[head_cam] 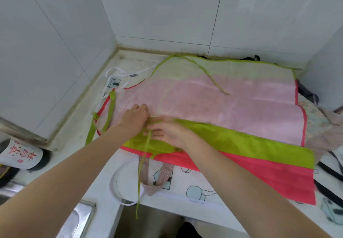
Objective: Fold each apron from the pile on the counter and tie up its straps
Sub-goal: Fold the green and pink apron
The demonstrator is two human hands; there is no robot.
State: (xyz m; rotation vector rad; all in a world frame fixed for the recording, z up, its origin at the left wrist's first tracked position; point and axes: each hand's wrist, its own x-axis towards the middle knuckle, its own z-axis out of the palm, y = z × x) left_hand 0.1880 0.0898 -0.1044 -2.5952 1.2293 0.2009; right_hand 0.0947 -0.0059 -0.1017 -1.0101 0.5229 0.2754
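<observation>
Forearms reaching in from the bottom edge, both bare, meeting over the near-middle of the counter. Left hand knuckles up, fingers curled down onto the pink cloth; whether pinching the fabric or only pressing, cannot tell. Right hand just beside it, touching, fingers fairly straight and laid across the green band, a thin green strap passing under or between the fingertips; grip blurred, not readable.

Strap running from the hands toward the viewer, over the counter's front edge, hanging down and ending below it.

Top apron spread flat on the pile: pale translucent pink panel, lime-green band along the near side, red trim and a red layer showing beneath toward the right front. Long axis left to right, slightly slanted, near-right corner reaching closest. Bib end at the left, with a green neck loop lying over the red-edged corner. Second green strap curling across the far half, free end resting on the pink.

Under it, a white apron with cartoon prints, mostly covered; dotted brown straps and a white loop poking out in front. Dark straps at the far wall and right edge, cut off.
</observation>
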